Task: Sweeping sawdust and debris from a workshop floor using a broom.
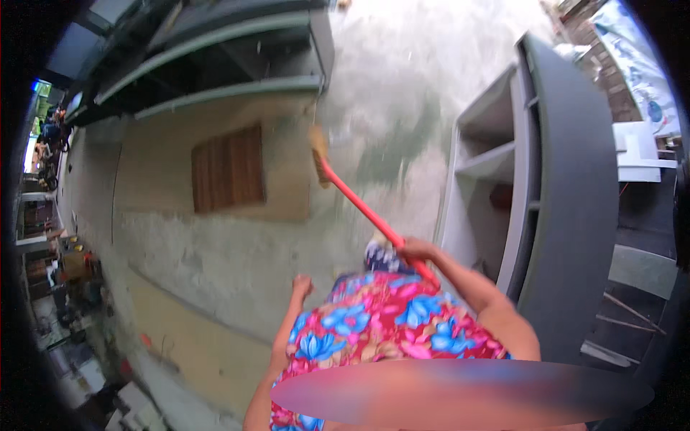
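My right hand (418,250) is wrapped round the red handle of a broom (363,208), close to its upper end by my body. The handle slants forward and to the left. At its far end the tan bristle head (320,156) is down at the floor, beside the edge of a brown sheet (287,172). My left hand (303,285) hangs at my left side with its fingers curled in, apart from the broom, and nothing shows in it.
A dark wooden panel (228,169) lies on the brown sheet. A grey open cabinet frame (223,93) stands at the far left, and a grey shelved cabinet (575,179) is close on my right. A long tan board (194,330) lies at the near left, with clutter beyond.
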Motion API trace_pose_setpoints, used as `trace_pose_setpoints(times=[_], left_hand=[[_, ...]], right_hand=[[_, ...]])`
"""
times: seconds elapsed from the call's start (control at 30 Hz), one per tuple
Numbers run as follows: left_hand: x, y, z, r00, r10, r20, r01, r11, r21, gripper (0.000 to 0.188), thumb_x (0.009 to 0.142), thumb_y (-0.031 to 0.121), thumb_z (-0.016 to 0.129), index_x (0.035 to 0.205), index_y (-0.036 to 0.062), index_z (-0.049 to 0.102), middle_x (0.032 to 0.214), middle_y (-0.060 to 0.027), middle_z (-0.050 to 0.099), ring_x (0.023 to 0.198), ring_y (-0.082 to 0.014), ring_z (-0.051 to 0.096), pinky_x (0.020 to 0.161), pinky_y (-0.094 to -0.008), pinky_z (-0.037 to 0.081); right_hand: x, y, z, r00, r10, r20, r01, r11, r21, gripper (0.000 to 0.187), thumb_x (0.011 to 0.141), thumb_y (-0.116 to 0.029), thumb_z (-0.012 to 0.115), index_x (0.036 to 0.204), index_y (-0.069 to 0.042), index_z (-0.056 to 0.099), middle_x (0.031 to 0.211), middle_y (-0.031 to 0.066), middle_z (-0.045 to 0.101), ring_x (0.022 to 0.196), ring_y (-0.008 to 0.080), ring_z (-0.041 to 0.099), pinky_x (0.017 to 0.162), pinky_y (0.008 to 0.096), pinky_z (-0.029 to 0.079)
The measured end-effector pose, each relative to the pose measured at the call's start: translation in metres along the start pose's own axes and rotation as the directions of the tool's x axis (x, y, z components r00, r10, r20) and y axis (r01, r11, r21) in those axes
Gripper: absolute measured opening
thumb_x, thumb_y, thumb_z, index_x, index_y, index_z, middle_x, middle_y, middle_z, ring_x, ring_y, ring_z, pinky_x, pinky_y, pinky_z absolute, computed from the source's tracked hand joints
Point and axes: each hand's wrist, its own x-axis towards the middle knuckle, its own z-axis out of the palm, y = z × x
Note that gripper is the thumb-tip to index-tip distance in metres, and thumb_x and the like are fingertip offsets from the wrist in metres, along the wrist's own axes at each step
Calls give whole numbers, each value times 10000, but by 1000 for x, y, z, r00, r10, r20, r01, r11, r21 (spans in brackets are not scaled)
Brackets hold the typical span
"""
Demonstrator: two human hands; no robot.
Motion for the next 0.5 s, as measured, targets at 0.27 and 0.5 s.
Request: trace_pose_setpoints(times=[0.27,0.5], left_hand=[[26,34,5,792,-546,275,518,361,-775,268,759,163,464,987,22,471,703,-92,559,503,-176,573,347,-257,380],[8,20,8,748,-588,309,565,319,-761,230,763,158,449,945,25,498,705,-97,561,509,-172,576,348,-248,379]], right_hand=[[116,10,35,958,99,268,98,766,-635,318,624,-230,555,851,-11,591,730,89,594,695,201,561,603,334,444],[85,28,-57,974,213,-71,-214,783,-584,249,627,-249,567,663,-7,611,626,99,602,523,202,571,524,350,452]])
